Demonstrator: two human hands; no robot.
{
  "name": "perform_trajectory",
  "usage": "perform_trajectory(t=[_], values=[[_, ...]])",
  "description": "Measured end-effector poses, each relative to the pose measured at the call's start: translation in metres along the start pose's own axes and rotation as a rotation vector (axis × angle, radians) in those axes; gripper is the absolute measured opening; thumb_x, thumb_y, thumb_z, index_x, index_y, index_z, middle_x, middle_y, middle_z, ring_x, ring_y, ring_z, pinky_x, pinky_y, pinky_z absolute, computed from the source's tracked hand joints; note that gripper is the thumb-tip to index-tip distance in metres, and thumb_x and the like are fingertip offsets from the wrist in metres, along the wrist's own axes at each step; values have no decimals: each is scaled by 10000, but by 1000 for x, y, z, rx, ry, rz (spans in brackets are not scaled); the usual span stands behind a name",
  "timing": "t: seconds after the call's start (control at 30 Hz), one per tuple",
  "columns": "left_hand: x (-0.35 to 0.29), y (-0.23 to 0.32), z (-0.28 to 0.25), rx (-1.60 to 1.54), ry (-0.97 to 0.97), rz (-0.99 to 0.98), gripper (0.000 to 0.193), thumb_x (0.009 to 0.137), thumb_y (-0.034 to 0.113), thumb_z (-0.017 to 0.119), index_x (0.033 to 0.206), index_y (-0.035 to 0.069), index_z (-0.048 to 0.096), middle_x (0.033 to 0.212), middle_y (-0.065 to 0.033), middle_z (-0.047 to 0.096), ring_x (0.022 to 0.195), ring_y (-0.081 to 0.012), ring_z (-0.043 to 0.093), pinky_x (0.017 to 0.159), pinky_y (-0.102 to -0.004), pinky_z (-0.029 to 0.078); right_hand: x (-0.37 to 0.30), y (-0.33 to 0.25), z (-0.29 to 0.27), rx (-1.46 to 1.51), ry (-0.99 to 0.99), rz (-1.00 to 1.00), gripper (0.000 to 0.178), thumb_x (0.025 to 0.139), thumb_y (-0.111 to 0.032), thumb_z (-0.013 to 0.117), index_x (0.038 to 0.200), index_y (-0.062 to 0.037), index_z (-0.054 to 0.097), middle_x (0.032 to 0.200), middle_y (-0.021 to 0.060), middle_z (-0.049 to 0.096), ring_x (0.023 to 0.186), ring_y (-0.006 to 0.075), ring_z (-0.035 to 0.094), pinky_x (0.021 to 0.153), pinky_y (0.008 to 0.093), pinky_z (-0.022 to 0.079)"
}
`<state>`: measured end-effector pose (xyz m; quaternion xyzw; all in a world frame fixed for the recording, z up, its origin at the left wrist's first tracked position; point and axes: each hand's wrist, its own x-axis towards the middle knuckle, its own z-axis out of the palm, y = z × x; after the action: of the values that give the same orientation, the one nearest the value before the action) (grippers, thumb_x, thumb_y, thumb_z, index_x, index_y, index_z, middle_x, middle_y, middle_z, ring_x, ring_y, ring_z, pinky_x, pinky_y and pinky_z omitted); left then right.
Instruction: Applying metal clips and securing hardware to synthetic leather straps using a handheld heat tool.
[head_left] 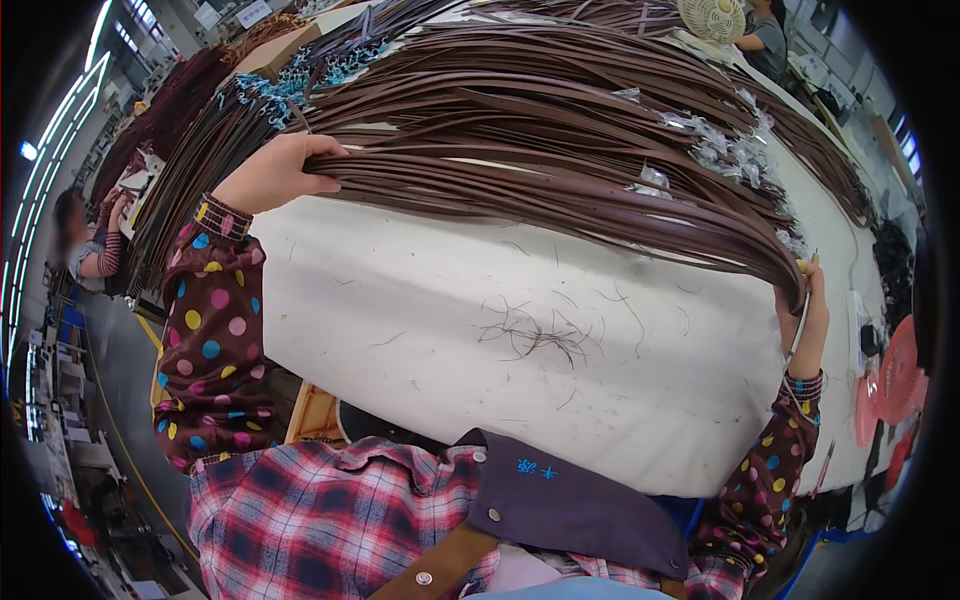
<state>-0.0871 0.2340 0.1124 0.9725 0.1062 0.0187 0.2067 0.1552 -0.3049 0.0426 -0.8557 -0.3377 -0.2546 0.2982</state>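
A bundle of long, thin brown strips (560, 195), like leather straps, stretches across the table between my two hands. At its left end my left hand (272, 175) is closed round the strips, thumb underneath. The right end bends down into my right hand (813, 325), whose fingers wrap round it. A slim pen-like tool (801, 335) with a pointed tip also sits in my right hand; what kind it is I cannot make out. Just beyond the bundle lie more brown strips (520, 110) in a thick layer.
Short dark thread scraps (545, 335) litter the white tabletop (450, 270). Crumpled clear plastic (715, 145) and blue ties (265, 95) mark the strip piles' ends. A pink fan (900, 370) stands at right. Other people (85, 240) work at the left and far right.
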Motion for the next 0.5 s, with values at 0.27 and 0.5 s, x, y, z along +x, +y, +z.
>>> perform_trajectory(t=[0.27,0.5], values=[[-11,-56,20,55,3,-110,297,761,-28,637,1058,-20,624,967,-139,677,901,-233,651,812,-316,506,6,-7,3,-153,6,-44,456,720,16,669,1137,-71,506,869,123,626,752,300,609,681,351,476],[-2,51,62,29,225,403,839,757,227,747,1438,61,287,1485,-186,282,1370,-312,296,1103,-374,279,21,-30,-8,-135,72,-14,408,768,46,623,1140,-72,507,865,86,621,745,199,599,685,262,457]])
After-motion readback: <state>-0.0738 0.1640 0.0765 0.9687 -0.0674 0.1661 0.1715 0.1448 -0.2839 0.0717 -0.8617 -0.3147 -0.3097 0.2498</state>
